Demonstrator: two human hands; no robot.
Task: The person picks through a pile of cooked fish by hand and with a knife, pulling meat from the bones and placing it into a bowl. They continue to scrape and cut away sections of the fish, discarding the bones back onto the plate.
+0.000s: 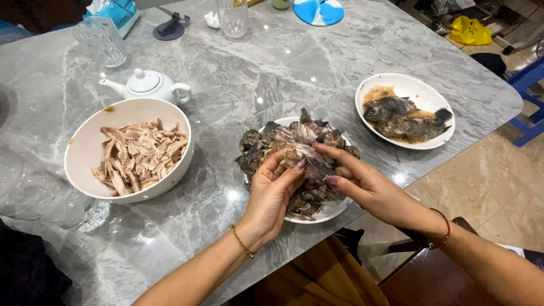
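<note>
Both hands are in the pile of fish scraps (283, 148) on a white plate (334, 211) at the near edge of the grey marble table (272, 68). Left hand (272, 192) is curled around a piece, and right hand (362, 184) pinches the same piece with its fingertips. Bowl of shredded fish meat (139, 156) sits off toward the left edge, a dish with whole cooked fish (405, 118) near the right edge, and a white teapot (147, 85) behind the bowl.

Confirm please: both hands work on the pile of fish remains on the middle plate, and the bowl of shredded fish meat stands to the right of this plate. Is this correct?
Not quite. In the head view the bowl of shredded fish meat stands to the left of the middle plate, not the right. The rest holds: the left hand and right hand both work on the pile of fish remains.
</note>
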